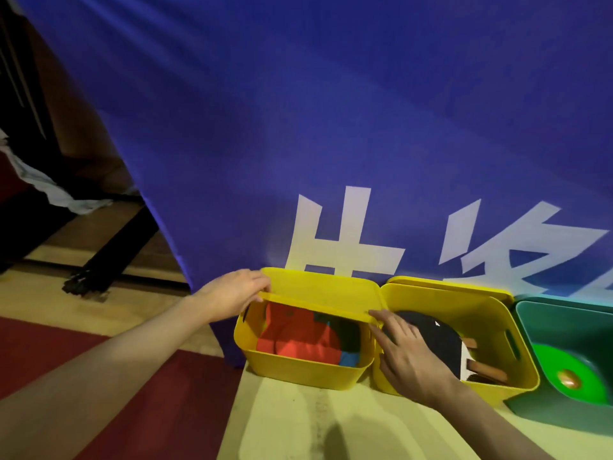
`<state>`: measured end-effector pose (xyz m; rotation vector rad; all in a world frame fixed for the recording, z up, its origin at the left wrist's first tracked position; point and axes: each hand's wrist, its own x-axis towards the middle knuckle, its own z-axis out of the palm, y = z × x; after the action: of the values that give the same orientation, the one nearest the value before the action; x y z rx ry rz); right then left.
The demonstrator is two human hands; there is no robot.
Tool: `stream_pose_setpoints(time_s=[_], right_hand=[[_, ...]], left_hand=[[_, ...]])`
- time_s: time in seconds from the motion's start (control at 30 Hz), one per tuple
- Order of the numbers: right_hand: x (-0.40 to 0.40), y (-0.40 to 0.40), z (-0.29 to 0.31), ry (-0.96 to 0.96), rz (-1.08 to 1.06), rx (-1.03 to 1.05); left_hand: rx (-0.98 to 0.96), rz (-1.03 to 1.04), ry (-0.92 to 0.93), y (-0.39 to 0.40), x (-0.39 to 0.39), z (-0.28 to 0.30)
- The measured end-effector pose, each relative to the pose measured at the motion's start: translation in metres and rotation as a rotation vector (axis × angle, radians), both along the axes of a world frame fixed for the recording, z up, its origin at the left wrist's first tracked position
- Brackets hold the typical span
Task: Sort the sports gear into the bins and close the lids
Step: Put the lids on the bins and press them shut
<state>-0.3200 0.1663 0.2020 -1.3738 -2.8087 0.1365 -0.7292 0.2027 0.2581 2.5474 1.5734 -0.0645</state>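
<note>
Looks like the sorting part is mostly done and we're getting into the lid stage now. The left hand (232, 293) is gripping the left corner of the yellow lid (318, 293), and the right hand (404, 346) is touching its right corner with fingers stretched out, so the two hands are well apart, one at each end. The lid is sitting tilted over the back of the left yellow bin (298, 366), not shut yet, and the orange and blue gear (298, 336) is lying inside, plain to see.

The middle yellow bin (491, 360) is holding dark stuff plus what looks like a wooden paddle handle, and its lid is leaning open behind it. The green bin (564, 343) on the right is showing something bright green with a small ball-like thing, no lid on it as far as I can tell.

So my guess: one lid going on, two more lids waiting, and I'm not seeing any loose gear on the floor in this shot
</note>
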Motion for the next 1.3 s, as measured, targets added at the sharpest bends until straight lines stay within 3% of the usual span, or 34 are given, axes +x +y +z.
stream_pose_setpoints(time_s=[0.2,0.33,0.5,0.67,0.87,1.1,1.3], right_hand=[[-0.006,-0.033,-0.022,-0.106,0.019,-0.095],[-0.010,-0.042,-0.038,-0.106,0.015,-0.123],[-0.016,-0.042,-0.037,-0.071,-0.031,-0.140],[-0.021,-0.020,-0.041,-0.078,-0.117,-0.120],[-0.035,-0.002,-0.051,-0.036,-0.232,-0.321],[-0.032,0.000,-0.053,0.101,-0.224,-0.313],[-0.036,0.022,-0.044,-0.019,-0.213,-0.354]], left_hand=[[-0.008,0.029,0.291,-0.039,0.007,-0.025],[0.036,-0.065,0.235,-0.056,-0.002,-0.055],[0.078,-0.021,0.157,-0.065,0.009,-0.079],[-0.143,0.171,0.232,-0.062,0.028,-0.090],[-0.255,0.247,0.392,-0.064,0.032,-0.106],[-0.203,0.406,-0.016,-0.055,0.001,-0.101],[-0.284,0.325,0.073,-0.045,-0.008,-0.099]])
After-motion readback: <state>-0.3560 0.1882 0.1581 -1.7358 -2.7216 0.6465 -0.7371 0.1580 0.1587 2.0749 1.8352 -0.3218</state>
